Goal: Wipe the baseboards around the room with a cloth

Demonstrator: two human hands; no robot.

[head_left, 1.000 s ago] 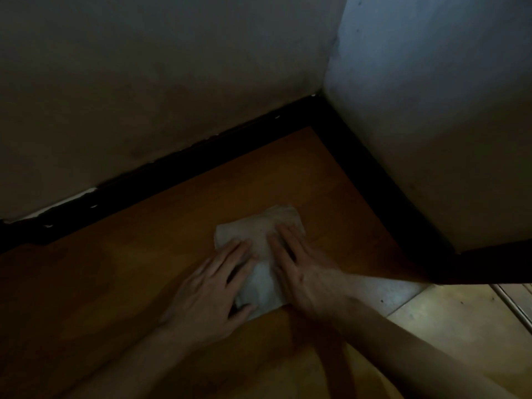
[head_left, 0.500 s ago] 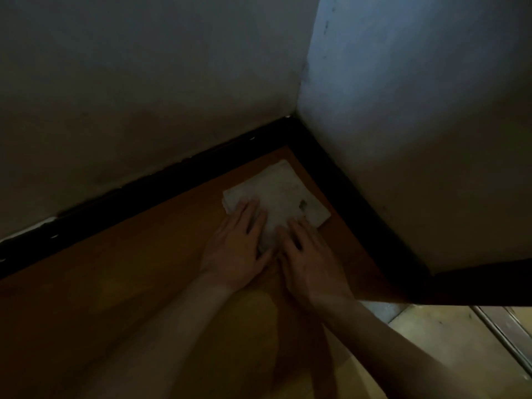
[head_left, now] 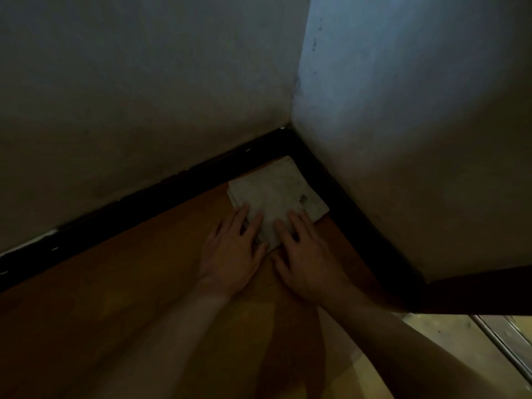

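Cloth (head_left: 276, 194): whitish, folded flat into a near-square pad w/ layered edges showing on its left side, soft, slightly grubby, small dark spot near its R edge. It lies on the floor (head_left: 115, 283), tucked right into the baseboard corner (head_left: 288, 139). One tip points into that corner, so its diagonal runs from the hands to the corner; no clear long axis. Its two far edges run along the glossy black baseboard (head_left: 144, 203), touching or just beside it, can't tell which. Left hand (head_left: 233, 254) and right hand (head_left: 305, 260) lie palm-down on the cloth end farthest from the corner, fingers straight and slightly spread, thumbs close together at the cloth's edge. Floor is smooth orange-brown wood. Above the corner rise matte, scuffed plaster walls (head_left: 129, 96), dim light.
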